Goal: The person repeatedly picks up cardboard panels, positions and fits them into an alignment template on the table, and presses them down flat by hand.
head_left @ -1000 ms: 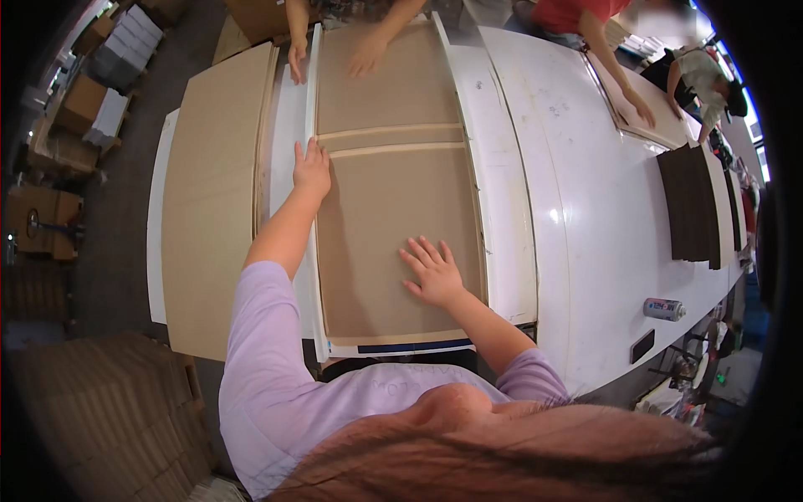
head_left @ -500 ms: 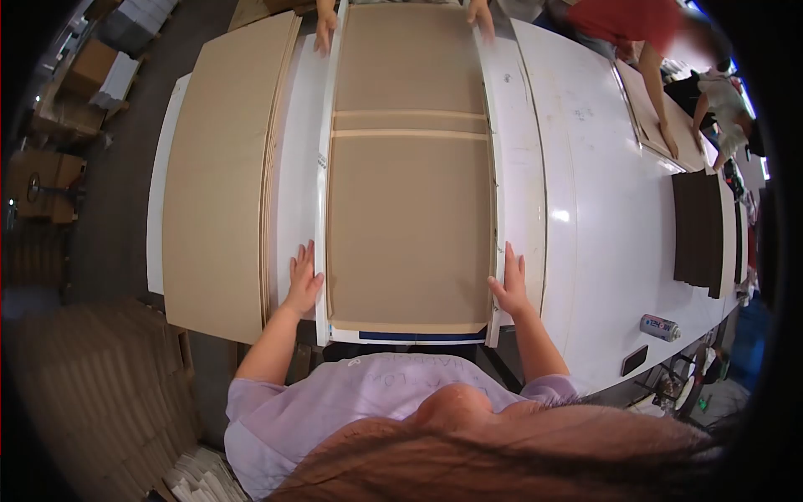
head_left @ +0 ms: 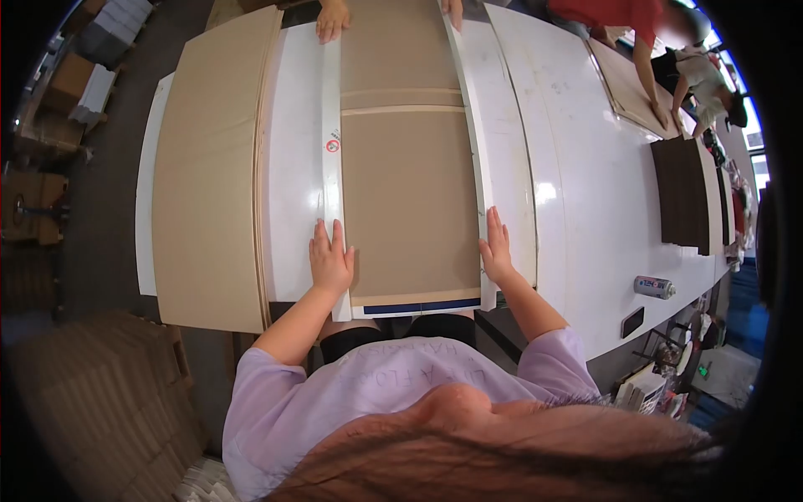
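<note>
A long brown cardboard sheet (head_left: 410, 192) lies lengthwise before me on the white table, with two pale bands across it. White side strips run along its left edge (head_left: 332, 180) and right edge (head_left: 480, 159). My left hand (head_left: 333, 261) lies flat on the left strip, fingers stretched forward and thumb over the brown sheet. Against the outer side of the right strip rests my right hand (head_left: 498, 251), its fingers extended and thumb on the strip. At the far end, another person's hands (head_left: 333, 20) touch the same strips.
Stacked brown boards (head_left: 209, 167) lie on the left of the table (head_left: 577, 217). On the right are a spray can (head_left: 654, 287), a phone (head_left: 633, 322) and a stack of dark boards (head_left: 682, 197). A person in red (head_left: 615, 17) works at the back right.
The left strip has turned inward, showing a wider white face with a red round mark. My left hand has moved from its outer side onto it. My view has shifted slightly.
</note>
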`<control>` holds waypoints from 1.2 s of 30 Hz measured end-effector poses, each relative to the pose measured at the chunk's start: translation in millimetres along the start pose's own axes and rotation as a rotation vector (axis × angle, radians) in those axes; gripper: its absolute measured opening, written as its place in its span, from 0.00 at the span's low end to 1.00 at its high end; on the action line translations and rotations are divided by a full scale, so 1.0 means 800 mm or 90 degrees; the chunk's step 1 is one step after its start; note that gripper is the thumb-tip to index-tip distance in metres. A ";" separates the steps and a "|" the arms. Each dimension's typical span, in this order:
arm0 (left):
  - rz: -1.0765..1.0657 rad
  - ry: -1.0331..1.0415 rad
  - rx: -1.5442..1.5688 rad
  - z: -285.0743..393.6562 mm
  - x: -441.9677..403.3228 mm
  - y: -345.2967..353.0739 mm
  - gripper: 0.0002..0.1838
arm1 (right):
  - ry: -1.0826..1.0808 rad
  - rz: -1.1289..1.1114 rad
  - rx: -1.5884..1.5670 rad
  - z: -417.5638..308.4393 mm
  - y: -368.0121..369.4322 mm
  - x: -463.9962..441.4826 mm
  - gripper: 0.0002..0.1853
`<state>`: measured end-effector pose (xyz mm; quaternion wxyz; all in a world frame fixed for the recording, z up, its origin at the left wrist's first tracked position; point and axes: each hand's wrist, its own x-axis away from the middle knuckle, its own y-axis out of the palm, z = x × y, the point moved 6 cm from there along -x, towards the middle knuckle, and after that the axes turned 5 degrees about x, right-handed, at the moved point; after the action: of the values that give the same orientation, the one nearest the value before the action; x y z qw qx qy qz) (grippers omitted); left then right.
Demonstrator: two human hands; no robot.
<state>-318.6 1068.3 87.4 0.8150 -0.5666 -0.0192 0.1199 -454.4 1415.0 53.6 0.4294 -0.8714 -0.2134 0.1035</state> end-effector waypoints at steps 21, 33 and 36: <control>0.159 0.067 0.312 0.035 0.044 -0.080 0.32 | 0.190 0.037 0.287 -0.058 -0.010 0.009 0.35; 0.131 0.076 0.228 0.030 0.196 -0.140 0.27 | -0.325 -0.007 0.172 -0.167 0.070 0.124 0.12; 0.115 0.092 0.259 0.046 0.190 -0.144 0.26 | -0.290 -0.023 0.147 -0.161 0.077 0.119 0.09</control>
<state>-157.0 1097.4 191.4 0.8977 -0.3972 0.1142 0.1530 -305.5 1335.0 83.3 0.4689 -0.7666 -0.3073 0.3132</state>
